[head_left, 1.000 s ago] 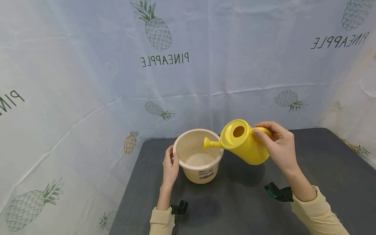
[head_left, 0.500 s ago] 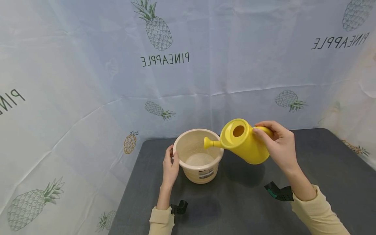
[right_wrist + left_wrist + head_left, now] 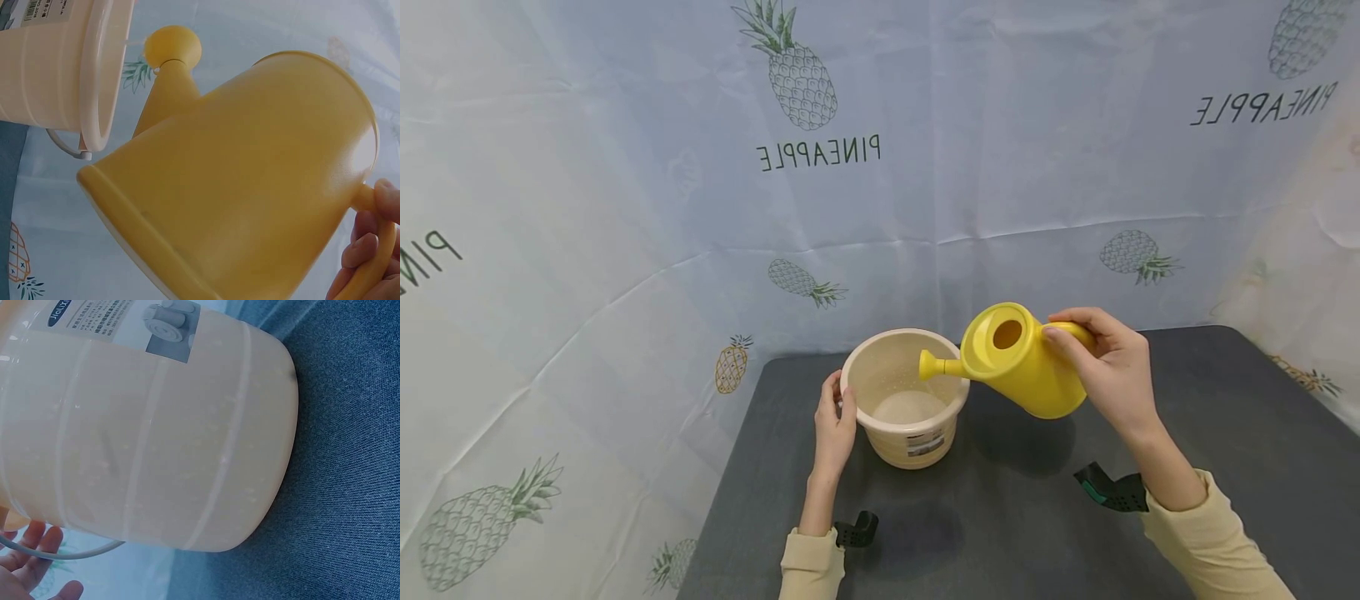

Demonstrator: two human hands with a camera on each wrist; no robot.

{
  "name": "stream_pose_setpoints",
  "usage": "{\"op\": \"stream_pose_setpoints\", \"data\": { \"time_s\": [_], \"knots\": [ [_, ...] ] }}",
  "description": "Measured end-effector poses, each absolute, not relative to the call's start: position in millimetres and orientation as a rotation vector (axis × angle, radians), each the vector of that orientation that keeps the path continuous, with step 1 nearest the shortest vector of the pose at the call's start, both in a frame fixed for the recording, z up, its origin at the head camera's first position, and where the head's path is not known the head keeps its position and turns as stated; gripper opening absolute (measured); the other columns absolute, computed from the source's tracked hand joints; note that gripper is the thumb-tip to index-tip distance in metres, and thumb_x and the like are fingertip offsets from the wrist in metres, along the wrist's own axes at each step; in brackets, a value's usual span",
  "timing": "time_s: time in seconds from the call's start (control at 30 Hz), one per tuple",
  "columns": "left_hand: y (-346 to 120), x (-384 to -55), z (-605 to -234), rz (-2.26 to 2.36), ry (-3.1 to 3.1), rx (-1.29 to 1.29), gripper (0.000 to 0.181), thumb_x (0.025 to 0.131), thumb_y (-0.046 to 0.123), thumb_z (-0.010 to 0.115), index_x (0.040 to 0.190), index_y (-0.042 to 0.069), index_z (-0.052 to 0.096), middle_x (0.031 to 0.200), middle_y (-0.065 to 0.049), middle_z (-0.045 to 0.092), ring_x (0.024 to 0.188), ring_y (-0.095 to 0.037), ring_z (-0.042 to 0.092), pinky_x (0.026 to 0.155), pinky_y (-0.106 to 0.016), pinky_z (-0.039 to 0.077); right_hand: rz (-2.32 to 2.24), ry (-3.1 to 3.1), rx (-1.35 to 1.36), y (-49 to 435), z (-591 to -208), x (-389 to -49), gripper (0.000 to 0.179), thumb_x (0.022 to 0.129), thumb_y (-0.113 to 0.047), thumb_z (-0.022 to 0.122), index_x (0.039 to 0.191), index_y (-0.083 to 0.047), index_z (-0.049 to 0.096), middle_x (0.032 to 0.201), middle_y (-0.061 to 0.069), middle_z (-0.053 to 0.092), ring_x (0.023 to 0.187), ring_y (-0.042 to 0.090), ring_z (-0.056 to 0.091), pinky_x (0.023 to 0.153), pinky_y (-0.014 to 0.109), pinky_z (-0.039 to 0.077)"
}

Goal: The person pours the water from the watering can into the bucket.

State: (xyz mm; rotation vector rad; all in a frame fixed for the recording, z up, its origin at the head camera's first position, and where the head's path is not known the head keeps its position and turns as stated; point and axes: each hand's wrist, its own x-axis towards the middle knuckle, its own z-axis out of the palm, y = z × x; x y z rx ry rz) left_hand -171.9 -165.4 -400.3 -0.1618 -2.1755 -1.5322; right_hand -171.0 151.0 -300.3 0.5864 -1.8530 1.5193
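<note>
A cream plastic bucket (image 3: 901, 452) with a label stands upright on the dark table. At its left side my left hand (image 3: 836, 429) holds the rim, thumb toward the front. The left wrist view shows the fingers (image 3: 32, 553) by the thin bail handle (image 3: 94, 552). My right hand (image 3: 1116, 367) grips the handle of a yellow watering can (image 3: 1037, 385), raised above the table and tilted left. Its round spout head (image 3: 929, 365) is over the bucket's opening, and a thin stream of water shows there in the right wrist view. Small bubbles or drops speckle the bucket's inside.
The dark-covered table (image 3: 1000, 533) reaches back to a pale curtain (image 3: 1000, 167) printed with pineapples, which also hangs along both sides. Black camera mounts (image 3: 857, 530) sit on the wrists, near the cream sleeves (image 3: 1210, 533).
Both hands, the bucket and the watering can keep practically the same positions; the whole head view shifts only very slightly.
</note>
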Motion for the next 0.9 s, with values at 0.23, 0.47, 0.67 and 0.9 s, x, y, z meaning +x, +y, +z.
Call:
{"op": "stream_pose_setpoints", "data": {
  "time_s": [0.23,0.47,0.67,0.9],
  "knots": [
    [-165.3,-171.5,-400.0,-1.536,-2.178,-0.167,0.039,0.098,0.007,0.043,0.134,-0.009,0.038,0.121,-0.027,0.052,0.100,-0.031,0.051,0.079,-0.033,0.041,1.519,-1.845,0.593,150.4,-298.2,-169.4,0.017,0.078,0.018,0.062,0.095,0.014,0.063,0.089,0.003,0.065,0.076,0.010,0.059,0.070,0.014,0.047],
    [-165.6,-171.1,-400.5,-1.550,-2.173,-0.181,0.039,0.099,0.008,0.042,0.134,-0.009,0.037,0.121,-0.028,0.051,0.100,-0.031,0.050,0.081,-0.039,0.040,1.513,-1.856,0.590,150.3,-297.1,-168.5,0.017,0.078,0.018,0.062,0.095,0.014,0.062,0.089,0.000,0.064,0.077,0.009,0.059,0.070,0.014,0.046],
    [-165.4,-170.9,-400.4,-1.551,-2.162,-0.192,0.039,0.099,0.007,0.042,0.134,-0.010,0.038,0.119,-0.030,0.051,0.097,-0.032,0.050,0.079,-0.044,0.040,1.529,-1.856,0.570,150.1,-296.4,-166.9,0.017,0.078,0.018,0.062,0.095,0.014,0.063,0.089,0.000,0.065,0.076,0.010,0.059,0.070,0.014,0.046],
    [-165.3,-171.6,-401.8,-1.537,-2.155,-0.194,0.039,0.099,0.007,0.042,0.133,-0.009,0.038,0.117,-0.030,0.052,0.097,-0.033,0.050,0.079,-0.042,0.039,1.496,-1.866,0.598,151.0,-295.2,-165.9,0.015,0.080,0.014,0.063,0.095,0.013,0.062,0.088,-0.002,0.063,0.076,0.010,0.059,0.070,0.014,0.047]
  ]
}}
